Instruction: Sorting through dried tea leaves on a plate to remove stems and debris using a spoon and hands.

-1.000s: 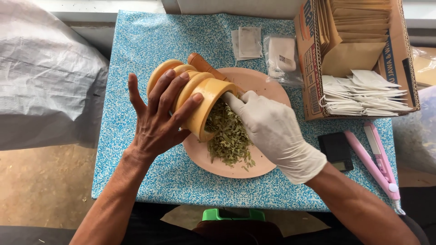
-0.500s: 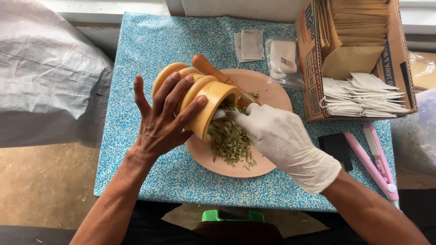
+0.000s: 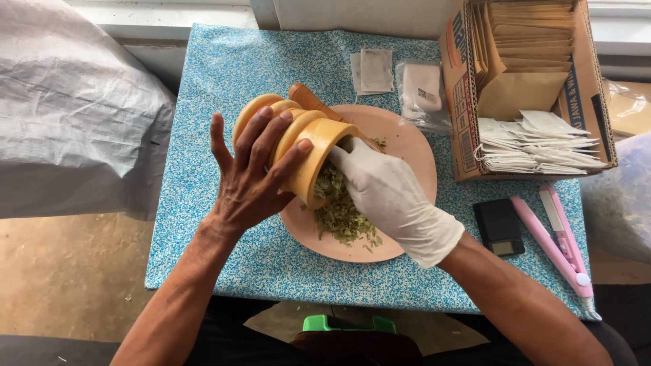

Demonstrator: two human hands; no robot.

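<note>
My bare left hand (image 3: 254, 176) grips a yellow wooden mortar (image 3: 305, 146) tipped on its side over a peach-coloured plate (image 3: 407, 146). My right hand (image 3: 386, 193), in a white glove, has its fingers inside the mortar's mouth among crushed green dried leaves (image 3: 342, 217) that lie heaped on the plate. A wooden pestle (image 3: 308, 100) lies behind the mortar on the plate's far rim.
A cardboard box (image 3: 536, 81) with brown envelopes and white paper sachets stands at the right. A small black scale (image 3: 498, 226) and a pink sealing tool (image 3: 559, 244) lie beside it. Small packets (image 3: 373, 70) lie at the back. A grey sack (image 3: 68, 115) is at left.
My gloved right hand has pushed deeper into the mortar's mouth. More leaves lie on the plate. My left hand keeps the mortar tilted in about the same spot.
</note>
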